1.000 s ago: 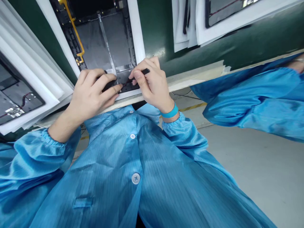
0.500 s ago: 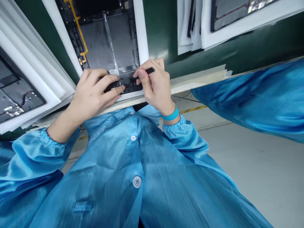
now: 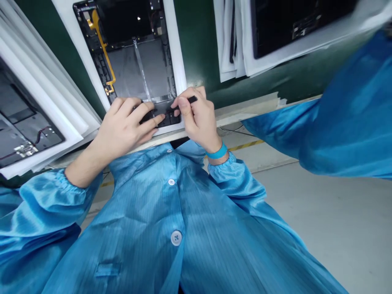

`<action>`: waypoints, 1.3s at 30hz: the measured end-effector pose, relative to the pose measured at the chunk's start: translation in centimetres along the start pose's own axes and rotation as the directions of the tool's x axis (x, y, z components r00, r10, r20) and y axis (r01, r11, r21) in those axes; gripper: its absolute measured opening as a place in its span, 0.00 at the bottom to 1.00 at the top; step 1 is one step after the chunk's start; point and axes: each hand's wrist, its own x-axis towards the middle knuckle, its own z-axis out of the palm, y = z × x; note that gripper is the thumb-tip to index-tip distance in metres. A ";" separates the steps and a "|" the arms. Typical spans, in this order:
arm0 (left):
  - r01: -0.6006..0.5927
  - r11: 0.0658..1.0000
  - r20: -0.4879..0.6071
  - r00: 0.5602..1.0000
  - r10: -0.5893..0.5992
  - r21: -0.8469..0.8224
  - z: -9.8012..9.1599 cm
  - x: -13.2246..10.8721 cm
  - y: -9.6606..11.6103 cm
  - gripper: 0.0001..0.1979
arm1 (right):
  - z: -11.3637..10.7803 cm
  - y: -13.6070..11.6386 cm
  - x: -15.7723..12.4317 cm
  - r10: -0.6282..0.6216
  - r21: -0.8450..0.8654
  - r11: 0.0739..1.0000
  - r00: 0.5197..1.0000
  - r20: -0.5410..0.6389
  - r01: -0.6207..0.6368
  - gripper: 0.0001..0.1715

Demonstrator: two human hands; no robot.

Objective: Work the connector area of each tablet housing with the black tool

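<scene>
An opened tablet housing lies on a white sheet at the bench edge, its inner parts bare. An orange flex cable runs down its left side, and a silvery strip runs down its middle. My left hand rests over the housing's near end, fingers spread and fingertips on its lower part. My right hand, with a blue wristband, pinches a slim black stick-like tool over the near right corner. The tool's tip is too small to make out. My left fingers hide part of the near end.
More opened tablet housings lie on white sheets at left and upper right. The green bench mat shows between them. Tape lines the bench edge. Another person's blue sleeve reaches in from the right.
The view has shifted slightly, so the housing appears lower. My hands stay at its near end, with the tool still pinched. The other person's sleeve at right has moved up toward the bench.
</scene>
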 end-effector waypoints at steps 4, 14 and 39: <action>-0.026 0.999 0.006 1.000 0.026 0.041 -0.4 0.2 -0.1 0.19 | 0.1 0.1 0.1 -0.014 -0.009 1.000 1.000 0.003 0.014 0.33; 0.019 1.000 0.113 0.993 -0.020 0.010 -0.9 0.9 0.5 0.21 | 0.1 -0.2 0.0 -0.005 -0.012 1.000 0.999 -0.042 0.005 0.32; 0.038 0.999 0.124 0.991 -0.041 0.031 -1.9 0.9 0.3 0.20 | 0.1 0.0 -0.1 -0.020 -0.029 0.999 1.000 0.007 0.020 0.33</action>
